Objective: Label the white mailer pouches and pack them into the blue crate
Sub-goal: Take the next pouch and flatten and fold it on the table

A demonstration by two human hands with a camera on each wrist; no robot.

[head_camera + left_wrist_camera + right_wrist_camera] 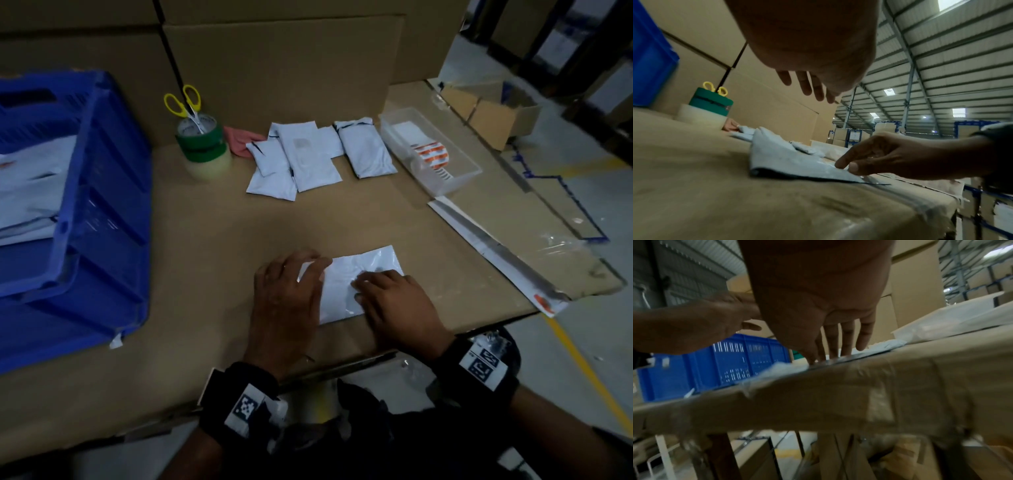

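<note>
our left hand (286, 298) lies flat-fingered over the near-left end of the white mailer pouch (356, 284) and our right hand (394, 301) presses its straight fingers down on it, neither one clasping. we should smooth outward from the middle so the label seats without bubbles. the pouch is thin, glossy, slightly wrinkled, flat on the cardboard tabletop (212, 240), well right of the blue crate (102, 212).

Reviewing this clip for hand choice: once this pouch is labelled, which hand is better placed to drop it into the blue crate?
Left, probably. The blue crate sits on the left hand's side, and that hand hovers over the pouch's near-crate end. The right hand presses the far side.
</note>
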